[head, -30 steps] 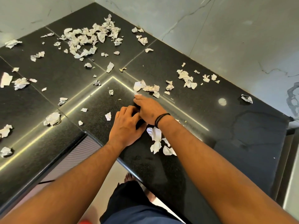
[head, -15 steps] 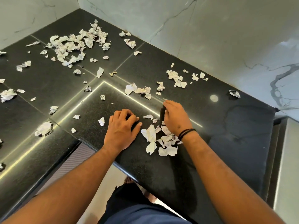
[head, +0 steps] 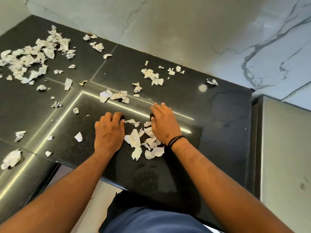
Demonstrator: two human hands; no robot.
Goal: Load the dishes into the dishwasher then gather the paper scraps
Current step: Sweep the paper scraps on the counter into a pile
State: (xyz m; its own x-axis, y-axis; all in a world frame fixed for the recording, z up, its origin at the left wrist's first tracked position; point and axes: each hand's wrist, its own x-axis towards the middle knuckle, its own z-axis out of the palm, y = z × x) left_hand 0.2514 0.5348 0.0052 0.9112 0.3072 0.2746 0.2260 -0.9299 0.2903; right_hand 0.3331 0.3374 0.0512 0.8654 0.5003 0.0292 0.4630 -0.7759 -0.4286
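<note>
The person is working bare-armed, with no sleeves showing on either forearm right down to the bottom of the view. The left hand [head: 109,133] is wearing nothing: no ring, no band. The right hand [head: 164,124] is wearing a thin black wristband [head: 175,141], looped as two narrow strands round the wrist. Lower down, the person is wearing dark navy-blue shorts [head: 151,221].

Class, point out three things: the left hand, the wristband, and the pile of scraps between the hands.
left hand [head: 109,133], head view, back of the hand.
wristband [head: 175,140], head view, band's middle.
pile of scraps [head: 134,140], head view, largest scrap.
</note>
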